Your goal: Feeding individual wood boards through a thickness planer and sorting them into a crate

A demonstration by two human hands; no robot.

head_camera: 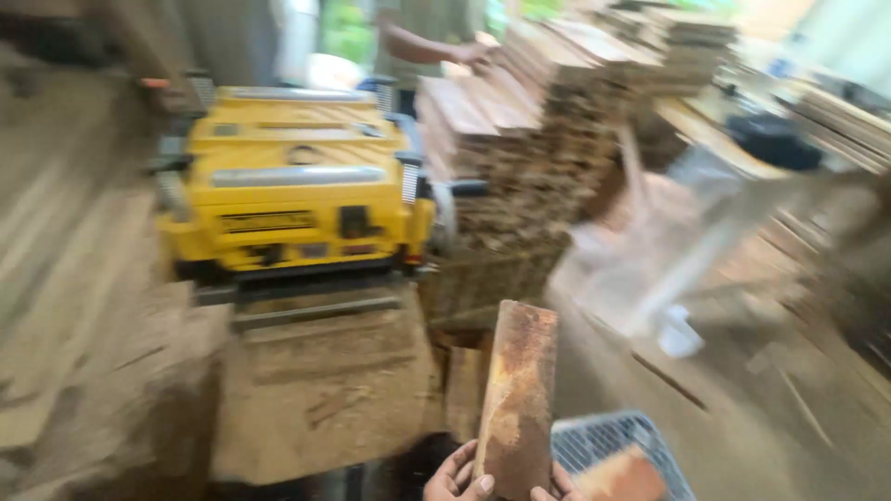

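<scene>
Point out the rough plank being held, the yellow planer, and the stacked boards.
rough plank (518,399), head view, on the middle of its rusty-brown face.
yellow planer (295,176), head view, on its upper housing.
stacked boards (529,148), head view, on the near side of the pile.

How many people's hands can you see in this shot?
3: left hand and right hand gripping the wood board at the bottom; a co-worker's hand on the plank stack. Others may be hidden.
</scene>
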